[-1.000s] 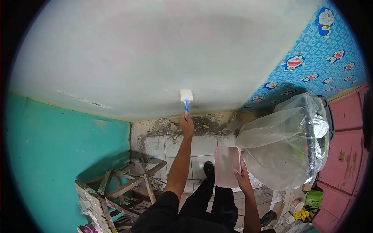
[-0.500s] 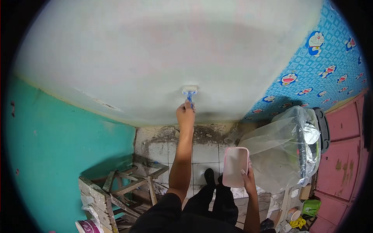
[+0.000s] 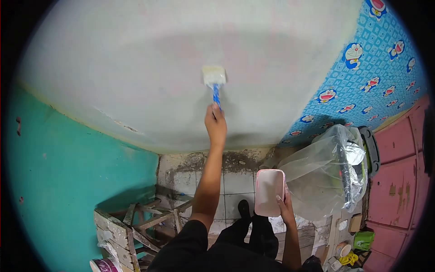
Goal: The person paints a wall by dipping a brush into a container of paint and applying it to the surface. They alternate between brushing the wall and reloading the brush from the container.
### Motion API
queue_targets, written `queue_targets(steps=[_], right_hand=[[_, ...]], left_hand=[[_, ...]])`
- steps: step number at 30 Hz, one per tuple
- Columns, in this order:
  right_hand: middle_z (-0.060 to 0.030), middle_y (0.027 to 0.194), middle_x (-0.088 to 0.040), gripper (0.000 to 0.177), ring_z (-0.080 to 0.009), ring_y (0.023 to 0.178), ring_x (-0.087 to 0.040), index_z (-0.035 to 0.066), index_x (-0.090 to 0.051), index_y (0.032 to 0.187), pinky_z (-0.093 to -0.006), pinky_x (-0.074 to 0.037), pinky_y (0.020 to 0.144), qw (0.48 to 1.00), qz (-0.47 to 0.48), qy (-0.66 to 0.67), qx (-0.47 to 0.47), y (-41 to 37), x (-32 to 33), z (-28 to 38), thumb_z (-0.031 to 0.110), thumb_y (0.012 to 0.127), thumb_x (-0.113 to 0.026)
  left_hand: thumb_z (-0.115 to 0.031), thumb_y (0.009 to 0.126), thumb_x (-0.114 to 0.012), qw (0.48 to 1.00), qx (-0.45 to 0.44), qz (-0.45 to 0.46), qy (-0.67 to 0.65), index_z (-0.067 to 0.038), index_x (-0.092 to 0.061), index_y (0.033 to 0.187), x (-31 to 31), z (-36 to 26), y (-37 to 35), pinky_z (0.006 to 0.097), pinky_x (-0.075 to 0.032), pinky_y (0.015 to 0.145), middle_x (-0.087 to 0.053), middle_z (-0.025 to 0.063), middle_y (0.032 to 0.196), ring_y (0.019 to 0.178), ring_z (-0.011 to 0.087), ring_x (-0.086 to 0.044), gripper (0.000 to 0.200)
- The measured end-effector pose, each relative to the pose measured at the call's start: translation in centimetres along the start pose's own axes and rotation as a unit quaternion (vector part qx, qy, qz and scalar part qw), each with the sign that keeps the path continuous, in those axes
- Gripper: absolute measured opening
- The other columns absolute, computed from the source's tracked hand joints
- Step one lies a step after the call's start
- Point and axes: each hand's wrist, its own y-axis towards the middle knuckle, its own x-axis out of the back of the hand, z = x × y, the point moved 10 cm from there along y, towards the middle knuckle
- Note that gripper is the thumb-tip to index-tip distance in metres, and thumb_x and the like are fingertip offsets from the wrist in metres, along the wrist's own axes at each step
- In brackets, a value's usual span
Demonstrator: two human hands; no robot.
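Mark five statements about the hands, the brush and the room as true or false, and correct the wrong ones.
1. The left hand holds the brush. True.
2. The right hand is empty. False: it holds the container.
3. The brush handle is plain red. False: it is blue and white.
4. The patterned wallpaper is to the right of the pale wall in the picture. True.
5. The wooden frame stands beside the pink panels. False: it stands near the green wall, at the picture's lower left.
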Motion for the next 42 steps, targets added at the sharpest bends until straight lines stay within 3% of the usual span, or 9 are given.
queue_targets(steps=[5, 8, 11, 17, 21, 26, 30, 36, 42], right_hand=[[-0.0133, 0.138, -0.042, 0.059, -0.0212, 0.127, -0.04, 0.001, -0.028, 0.144, -0.0333, -0.03, 0.107, 1.0, 0.004, -0.008, -0.015, -1.2, 0.5, -2.6, 0.018, 0.094, -0.053], [-0.0131, 0.143, -0.038, 0.061, -0.0219, 0.131, -0.036, 0.002, -0.026, 0.146, -0.0333, -0.028, 0.109, 1.0, -0.003, -0.011, -0.01, -1.7, 0.5, -2.0, 0.02, 0.094, -0.053], [-0.0133, 0.148, -0.032, 0.065, -0.0229, 0.136, -0.031, 0.003, -0.023, 0.148, -0.034, -0.024, 0.111, 1.0, -0.026, 0.001, 0.003, -1.7, 0.3, -1.5, 0.022, 0.093, -0.053], [-0.0134, 0.15, -0.028, 0.068, -0.0229, 0.138, -0.027, 0.002, -0.02, 0.148, -0.0348, -0.022, 0.112, 0.999, -0.03, 0.035, 0.011, -0.6, -0.7, -1.0, 0.022, 0.093, -0.053], [-0.0142, 0.148, -0.03, 0.064, -0.0225, 0.136, -0.03, 0.001, -0.021, 0.148, -0.0339, -0.025, 0.111, 0.999, -0.019, 0.03, 0.011, 0.4, -2.1, -2.1, 0.02, 0.095, -0.052], [-0.0146, 0.147, -0.031, 0.066, -0.0227, 0.135, -0.032, 0.002, -0.018, 0.149, -0.0345, -0.026, 0.11, 0.997, -0.017, 0.076, -0.004, 0.7, -4.0, -3.3, 0.02, 0.095, -0.052], [-0.0145, 0.149, -0.029, 0.067, -0.0226, 0.136, -0.03, 0.003, -0.016, 0.15, -0.0348, -0.025, 0.111, 0.996, 0.007, 0.089, -0.021, 0.7, -5.9, -3.4, 0.02, 0.095, -0.052], [-0.0146, 0.148, -0.029, 0.067, -0.0232, 0.136, -0.03, 0.004, -0.017, 0.149, -0.0352, -0.024, 0.111, 0.994, 0.003, 0.104, -0.046, -0.1, -6.5, -3.5, 0.024, 0.095, -0.051], [-0.0134, 0.146, -0.032, 0.063, -0.0232, 0.135, -0.03, 0.004, -0.021, 0.148, -0.0356, -0.024, 0.111, 0.995, -0.013, 0.092, -0.032, -0.4, -6.6, -3.0, 0.026, 0.096, -0.05]], left_hand=[[-0.027, 0.1, -0.045, 0.991, 0.055, -0.006, 0.125, 0.003, -0.053, 0.081, 0.0, 14.6, -7.0, 0.0382, -0.04, 0.057, -0.049, 0.0136, 0.062, 0.056, 0.0254, -0.046, 0.036], [-0.026, 0.1, -0.045, 0.978, 0.131, -0.001, 0.161, 0.003, -0.059, 0.083, 1.3, 18.8, -11.3, 0.0398, -0.041, 0.058, -0.05, 0.0147, 0.061, 0.056, 0.0284, -0.047, 0.037], [-0.026, 0.099, -0.048, 0.98, 0.101, -0.004, 0.17, 0.003, -0.063, 0.083, 3.8, 19.9, -14.9, 0.0361, -0.041, 0.056, -0.052, 0.0115, 0.06, 0.055, 0.0228, -0.05, 0.036], [-0.026, 0.097, -0.053, 0.959, 0.182, 0.169, 0.133, 0.002, -0.064, 0.085, 8.6, 7.9, -20.8, 0.0246, -0.039, 0.052, -0.058, 0.003, 0.063, 0.056, 0.0063, -0.051, 0.032], [-0.019, 0.093, -0.06, 0.954, 0.202, 0.203, 0.087, 0.002, -0.067, 0.092, 10.4, 0.6, -22.3, 0.0221, -0.041, 0.05, -0.063, 0.0041, 0.069, 0.055, 0.0054, -0.051, 0.023], [-0.008, 0.088, -0.065, 0.951, 0.139, 0.261, 0.085, 0.005, -0.067, 0.104, 10.7, -3.0, -21.5, 0.021, -0.045, 0.052, -0.067, 0.0084, 0.076, 0.059, 0.0071, -0.056, 0.02], [-0.008, 0.086, -0.067, 0.95, 0.177, 0.242, 0.092, 0.004, -0.069, 0.097, 10.2, -2.4, -20.3, 0.0214, -0.044, 0.052, -0.066, 0.0046, 0.07, 0.06, 0.0068, -0.057, 0.016], [-0.012, 0.083, -0.07, 0.94, -0.058, 0.253, 0.222, 0.0, -0.069, 0.082, 6.9, -6.1, -18.1, 0.0299, -0.042, 0.051, -0.062, 0.011, 0.063, 0.05, 0.0183, -0.055, 0.012], [-0.02, 0.082, -0.071, 0.901, -0.14, 0.291, 0.29, -0.004, -0.066, 0.073, 3.7, -7.1, -18.1, 0.0402, -0.039, 0.049, -0.057, 0.0117, 0.057, 0.046, 0.032, -0.048, 0.019]])
